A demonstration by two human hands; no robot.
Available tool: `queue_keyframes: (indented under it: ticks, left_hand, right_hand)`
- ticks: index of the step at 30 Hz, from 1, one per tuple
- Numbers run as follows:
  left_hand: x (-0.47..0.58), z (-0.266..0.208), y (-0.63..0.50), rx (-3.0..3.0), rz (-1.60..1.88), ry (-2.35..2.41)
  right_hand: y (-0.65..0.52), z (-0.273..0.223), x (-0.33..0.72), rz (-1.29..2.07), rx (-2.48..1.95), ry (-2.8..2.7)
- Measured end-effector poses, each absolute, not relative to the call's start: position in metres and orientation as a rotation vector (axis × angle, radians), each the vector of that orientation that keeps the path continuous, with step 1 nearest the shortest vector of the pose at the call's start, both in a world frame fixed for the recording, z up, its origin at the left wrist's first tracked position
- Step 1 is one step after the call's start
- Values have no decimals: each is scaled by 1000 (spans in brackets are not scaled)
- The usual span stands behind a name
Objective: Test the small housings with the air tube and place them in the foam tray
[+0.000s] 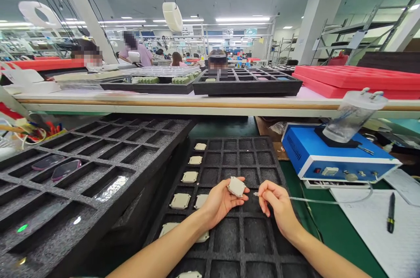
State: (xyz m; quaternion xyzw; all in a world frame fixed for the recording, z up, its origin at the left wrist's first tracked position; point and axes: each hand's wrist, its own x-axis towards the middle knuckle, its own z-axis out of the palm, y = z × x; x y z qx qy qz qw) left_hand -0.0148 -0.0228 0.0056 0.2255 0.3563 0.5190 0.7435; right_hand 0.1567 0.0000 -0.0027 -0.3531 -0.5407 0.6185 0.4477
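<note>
My left hand [219, 199] holds a small square beige plastic housing [236, 186], tilted, between the thumb and fingers. Just to its right, my right hand [274, 203] pinches the end of a thin clear tube [315, 200]; a small tip [256, 194] points left toward the housing without touching it. Below both hands lies a black foam tray [225, 230] divided into square pockets. Similar beige housings [180, 201] sit in its left column, and a few more are partly covered by my left forearm.
A blue machine [341, 155] with a clear canister [351, 116] on top stands at right; the tube runs to it. A black pen [391, 212] lies on paper [370, 225]. Another foam tray [98, 173] is at left. A shelf [164, 107] crosses ahead, bearing trays and red foam [354, 81].
</note>
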Motion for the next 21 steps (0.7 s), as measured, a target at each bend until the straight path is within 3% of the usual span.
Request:
queue_keyframes:
  ticks: [21]
  left_hand:
    - [-16, 11, -26, 630, 1127, 804]
  right_hand:
    - [1, 1, 155, 1622, -841, -1298]
